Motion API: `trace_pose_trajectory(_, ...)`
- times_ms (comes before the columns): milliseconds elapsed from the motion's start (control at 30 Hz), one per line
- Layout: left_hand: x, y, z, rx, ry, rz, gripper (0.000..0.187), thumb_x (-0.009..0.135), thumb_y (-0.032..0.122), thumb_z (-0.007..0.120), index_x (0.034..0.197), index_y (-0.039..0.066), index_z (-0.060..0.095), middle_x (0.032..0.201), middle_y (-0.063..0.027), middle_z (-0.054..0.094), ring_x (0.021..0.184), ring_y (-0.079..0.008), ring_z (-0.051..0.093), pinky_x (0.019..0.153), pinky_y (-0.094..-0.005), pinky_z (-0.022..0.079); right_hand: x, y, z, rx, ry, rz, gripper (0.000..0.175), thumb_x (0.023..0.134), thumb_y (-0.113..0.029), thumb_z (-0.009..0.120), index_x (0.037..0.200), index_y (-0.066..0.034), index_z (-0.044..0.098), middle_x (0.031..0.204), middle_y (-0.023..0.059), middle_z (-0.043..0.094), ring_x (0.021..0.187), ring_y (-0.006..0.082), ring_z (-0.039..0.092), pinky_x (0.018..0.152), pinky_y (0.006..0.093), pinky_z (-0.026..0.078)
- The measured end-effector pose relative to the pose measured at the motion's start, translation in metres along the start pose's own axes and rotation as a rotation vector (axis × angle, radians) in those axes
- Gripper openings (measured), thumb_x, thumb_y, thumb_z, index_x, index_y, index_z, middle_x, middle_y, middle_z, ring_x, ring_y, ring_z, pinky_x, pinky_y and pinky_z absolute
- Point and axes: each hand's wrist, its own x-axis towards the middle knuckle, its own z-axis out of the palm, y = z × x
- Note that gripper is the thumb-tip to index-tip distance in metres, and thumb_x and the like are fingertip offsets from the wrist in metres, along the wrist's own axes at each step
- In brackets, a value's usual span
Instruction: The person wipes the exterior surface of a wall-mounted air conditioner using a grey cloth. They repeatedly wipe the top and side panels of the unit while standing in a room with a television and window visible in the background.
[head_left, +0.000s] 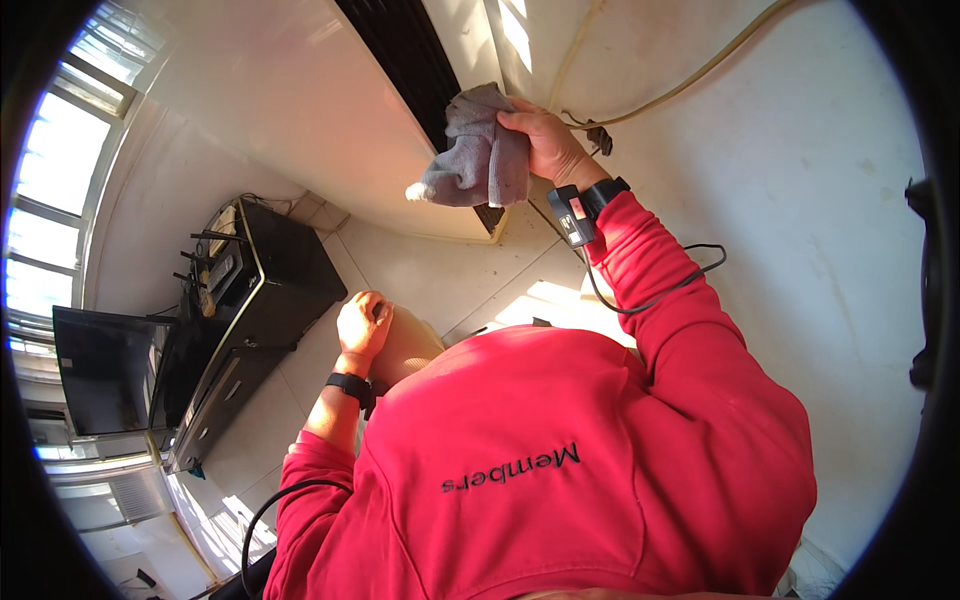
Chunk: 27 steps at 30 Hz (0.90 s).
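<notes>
A folded grey cloth (487, 154) hangs from my right hand (547, 139), whose thumb lies over its edge. The cloth is against or just in front of the dark slatted strip (409, 60) of a large pale, glossy appliance or cabinet (300, 97); whether it touches cannot be told. My left hand (365, 322) rests on my bent knee (409, 345) with its fingers curled; whether something small is inside them cannot be told. Black straps circle both wrists, and a small black device (571, 216) with a cable sits at the right one.
On the left stand a black cabinet (292, 262) with a router (221, 274) and cables, and a flat screen (112, 371). Beige tubing (697, 79) and a dark plug-like piece (600, 139) are by the white wall (787, 187) at right. Tiled floor (427, 274) lies below.
</notes>
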Motion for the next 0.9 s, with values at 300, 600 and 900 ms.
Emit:
trace_pose_trajectory(300,0.003,-0.001,0.0,-0.016,-0.036,0.035,0.023,0.095,0.028,0.08,0.102,0.007,0.082,0.107,-0.016,0.082,0.101,-0.0399,0.078,0.09,-0.0458,0.062,-0.021,-0.017,-0.025,-0.297,0.144,0.163,0.036,0.111,-0.011,0.073,0.144,0.0037,0.072,0.127,0.0121,0.081,0.108,0.021,0.08,0.101,0.037,0.064)
trace_pose_trajectory(600,0.058,0.062,-0.012,-0.495,-0.086,0.086,0.036,0.102,0.011,0.087,0.136,0.002,0.077,0.131,-0.0083,0.08,0.131,-0.0216,0.074,0.119,-0.0388,0.055,-0.023,-0.026,-0.006,-1.168,0.109,0.333,0.032,0.107,-0.008,0.074,0.138,0.0012,0.079,0.117,0.0027,0.082,0.101,0.0125,0.075,0.1,0.0274,0.058)
trace_pose_trajectory(900,0.112,0.203,-0.122,-0.553,0.483,0.417,0.066,0.101,0.028,0.086,0.16,0.007,0.062,0.163,-0.0201,0.064,0.152,-0.0379,0.06,0.128,-0.0474,0.048,-0.072,-0.04,0.084,-0.534,-0.181,0.238,0.028,0.114,-0.004,0.065,0.139,-0.0022,0.077,0.129,0.0045,0.081,0.117,0.0152,0.076,0.11,0.0329,0.06)
